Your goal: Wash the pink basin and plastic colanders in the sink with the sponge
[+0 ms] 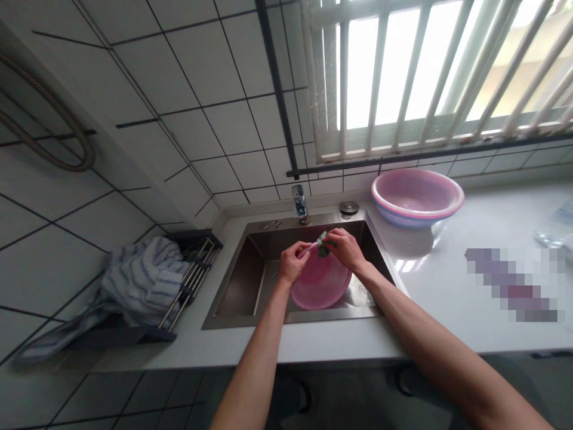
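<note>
Over the steel sink (233, 286) both my hands meet at a pink plastic colander (320, 286). My left hand (293, 263) is closed on the colander's rim and holds it tilted. My right hand (344, 248) is closed on a small green scrubbing pad (323, 245) pressed at the top of the rim. The colander's far edge is hidden behind my fingers.
A tap (299, 203) stands at the back of the sink, a drain plug (348, 207) beside it. A pink basin (416, 197) sits on the white counter (447, 280) at right. A dish rack (188, 280) with a striped cloth (138, 280) lies at left. Barred window behind.
</note>
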`<action>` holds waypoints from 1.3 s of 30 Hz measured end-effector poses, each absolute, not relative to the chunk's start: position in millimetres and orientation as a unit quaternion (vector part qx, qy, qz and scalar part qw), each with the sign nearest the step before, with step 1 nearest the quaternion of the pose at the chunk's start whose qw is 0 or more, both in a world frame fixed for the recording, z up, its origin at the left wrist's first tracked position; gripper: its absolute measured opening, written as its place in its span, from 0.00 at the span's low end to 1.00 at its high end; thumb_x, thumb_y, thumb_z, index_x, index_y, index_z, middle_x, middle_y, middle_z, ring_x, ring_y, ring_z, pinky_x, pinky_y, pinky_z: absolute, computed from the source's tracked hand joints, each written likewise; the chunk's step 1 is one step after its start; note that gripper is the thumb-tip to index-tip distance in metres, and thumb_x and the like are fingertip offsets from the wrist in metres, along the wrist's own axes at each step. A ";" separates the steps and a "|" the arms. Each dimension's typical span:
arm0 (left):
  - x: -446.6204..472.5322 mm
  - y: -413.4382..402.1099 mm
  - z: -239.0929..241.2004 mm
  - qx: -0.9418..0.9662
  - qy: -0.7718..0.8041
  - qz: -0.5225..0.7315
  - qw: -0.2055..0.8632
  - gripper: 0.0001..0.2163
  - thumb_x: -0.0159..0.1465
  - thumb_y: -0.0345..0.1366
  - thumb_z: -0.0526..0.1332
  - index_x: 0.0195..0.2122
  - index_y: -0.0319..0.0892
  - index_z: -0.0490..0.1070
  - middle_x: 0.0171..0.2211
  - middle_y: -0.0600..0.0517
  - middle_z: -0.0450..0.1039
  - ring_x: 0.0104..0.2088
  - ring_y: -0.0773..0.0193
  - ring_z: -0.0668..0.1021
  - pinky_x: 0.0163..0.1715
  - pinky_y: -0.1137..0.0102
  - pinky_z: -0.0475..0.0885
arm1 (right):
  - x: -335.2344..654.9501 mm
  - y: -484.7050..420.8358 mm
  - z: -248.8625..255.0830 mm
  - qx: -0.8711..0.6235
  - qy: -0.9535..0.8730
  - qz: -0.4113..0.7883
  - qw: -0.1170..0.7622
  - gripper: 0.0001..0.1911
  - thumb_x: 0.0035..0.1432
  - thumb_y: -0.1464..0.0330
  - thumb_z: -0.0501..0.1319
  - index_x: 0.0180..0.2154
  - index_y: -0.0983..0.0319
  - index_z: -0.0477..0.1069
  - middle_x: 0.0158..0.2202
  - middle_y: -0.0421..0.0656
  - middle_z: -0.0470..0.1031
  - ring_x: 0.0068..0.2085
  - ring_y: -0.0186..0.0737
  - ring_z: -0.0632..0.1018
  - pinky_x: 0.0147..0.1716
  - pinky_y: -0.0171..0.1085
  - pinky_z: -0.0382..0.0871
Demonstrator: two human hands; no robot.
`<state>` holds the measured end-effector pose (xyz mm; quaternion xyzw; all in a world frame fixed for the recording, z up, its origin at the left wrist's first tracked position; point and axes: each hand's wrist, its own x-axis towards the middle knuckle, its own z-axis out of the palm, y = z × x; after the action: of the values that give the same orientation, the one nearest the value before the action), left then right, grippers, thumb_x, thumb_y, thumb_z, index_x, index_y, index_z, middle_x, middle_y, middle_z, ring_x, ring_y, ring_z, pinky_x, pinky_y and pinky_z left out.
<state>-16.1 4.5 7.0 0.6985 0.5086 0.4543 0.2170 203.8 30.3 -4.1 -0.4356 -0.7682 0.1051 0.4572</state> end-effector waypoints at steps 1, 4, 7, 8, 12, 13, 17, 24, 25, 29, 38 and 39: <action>-16.6 4.7 6.6 0.702 0.507 0.450 0.219 0.09 0.62 0.36 0.66 0.42 0.44 0.83 0.22 0.59 0.65 0.24 0.69 0.66 0.28 0.73 0.59 | 201.5 28.8 -2.7 -0.426 -0.782 0.097 0.445 0.07 0.63 0.72 0.67 0.42 0.56 0.82 0.44 0.44 0.80 0.47 0.43 0.79 0.48 0.38 0.72; -20.6 5.5 5.1 0.687 0.512 0.464 0.225 0.10 0.61 0.37 0.66 0.42 0.43 0.84 0.22 0.59 0.66 0.24 0.69 0.66 0.28 0.73 0.58 | 203.1 28.2 -2.1 -0.419 -0.791 0.102 0.434 0.08 0.65 0.71 0.66 0.43 0.56 0.83 0.45 0.44 0.81 0.46 0.41 0.80 0.48 0.36 0.72; -23.4 5.6 2.5 0.664 0.519 0.483 0.237 0.11 0.60 0.38 0.68 0.42 0.41 0.84 0.23 0.57 0.70 0.24 0.68 0.67 0.27 0.73 0.59 | 211.9 29.9 -4.8 -0.457 -0.769 0.118 0.431 0.07 0.65 0.71 0.67 0.41 0.57 0.84 0.41 0.42 0.81 0.41 0.39 0.81 0.44 0.35 0.72; -23.1 5.4 1.7 0.663 0.518 0.484 0.240 0.11 0.60 0.38 0.68 0.41 0.41 0.84 0.23 0.57 0.70 0.24 0.68 0.67 0.27 0.73 0.60 | 213.2 29.5 -5.3 -0.467 -0.764 0.123 0.427 0.06 0.65 0.72 0.67 0.41 0.57 0.84 0.40 0.42 0.81 0.39 0.38 0.81 0.42 0.34 0.72; -17.7 3.8 0.5 0.691 0.511 0.454 0.235 0.10 0.61 0.38 0.67 0.41 0.41 0.84 0.22 0.58 0.67 0.24 0.69 0.66 0.27 0.72 0.58 | 202.5 21.1 -0.9 -0.443 -0.787 0.127 0.411 0.08 0.65 0.73 0.67 0.43 0.57 0.84 0.42 0.43 0.82 0.42 0.39 0.82 0.44 0.33 0.72; -16.8 3.4 1.1 0.699 0.510 0.445 0.230 0.10 0.61 0.38 0.67 0.41 0.42 0.84 0.21 0.58 0.66 0.23 0.69 0.65 0.27 0.72 0.58 | 198.0 19.0 1.1 -0.432 -0.795 0.126 0.407 0.09 0.65 0.73 0.67 0.43 0.57 0.84 0.43 0.43 0.82 0.43 0.39 0.82 0.45 0.33 0.72; -18.9 2.8 5.5 0.703 0.520 0.438 0.209 0.09 0.62 0.38 0.66 0.41 0.42 0.83 0.22 0.58 0.66 0.24 0.69 0.66 0.27 0.72 0.58 | 195.3 22.1 4.0 -0.440 -0.793 0.129 0.400 0.10 0.64 0.73 0.67 0.44 0.57 0.84 0.42 0.43 0.81 0.43 0.39 0.82 0.44 0.33 0.72; -16.6 4.6 2.9 0.713 0.526 0.419 0.199 0.09 0.61 0.36 0.66 0.41 0.43 0.83 0.22 0.58 0.67 0.24 0.68 0.68 0.28 0.73 0.60 | 203.7 24.9 -1.4 -0.465 -0.776 0.146 0.402 0.11 0.62 0.75 0.68 0.43 0.57 0.84 0.41 0.42 0.81 0.40 0.37 0.82 0.43 0.33 0.72; -15.9 4.4 2.1 0.720 0.525 0.409 0.196 0.09 0.61 0.36 0.65 0.40 0.43 0.83 0.22 0.58 0.67 0.24 0.68 0.68 0.28 0.73 0.59 | 198.9 21.8 0.0 -0.452 -0.786 0.147 0.395 0.12 0.62 0.75 0.68 0.45 0.56 0.84 0.42 0.42 0.81 0.41 0.37 0.82 0.43 0.32 0.72; -17.8 2.8 3.4 0.714 0.536 0.408 0.192 0.09 0.61 0.35 0.65 0.41 0.44 0.82 0.22 0.58 0.68 0.24 0.68 0.68 0.28 0.73 0.60 | 188.6 17.7 4.8 -0.440 -0.797 0.147 0.386 0.12 0.63 0.74 0.68 0.46 0.55 0.84 0.44 0.42 0.80 0.41 0.37 0.81 0.42 0.32 0.71; -17.5 6.5 -1.0 0.709 0.528 0.416 0.211 0.08 0.61 0.37 0.65 0.39 0.43 0.82 0.23 0.58 0.69 0.25 0.68 0.69 0.29 0.73 0.60 | 186.8 16.3 2.7 -0.447 -0.796 0.132 0.386 0.12 0.64 0.74 0.67 0.47 0.56 0.83 0.47 0.43 0.79 0.42 0.37 0.81 0.44 0.32 0.72; -17.7 6.4 -1.5 0.709 0.526 0.418 0.214 0.08 0.61 0.37 0.65 0.39 0.43 0.81 0.23 0.58 0.69 0.25 0.68 0.69 0.29 0.73 0.60 | 183.6 14.1 4.3 -0.443 -0.803 0.128 0.377 0.12 0.64 0.74 0.67 0.47 0.56 0.83 0.47 0.43 0.79 0.42 0.37 0.81 0.44 0.32 0.72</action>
<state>-17.7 6.4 -1.5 0.7091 0.5256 0.4184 0.2141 183.6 14.1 4.3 -0.4430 -0.8033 0.1280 0.3770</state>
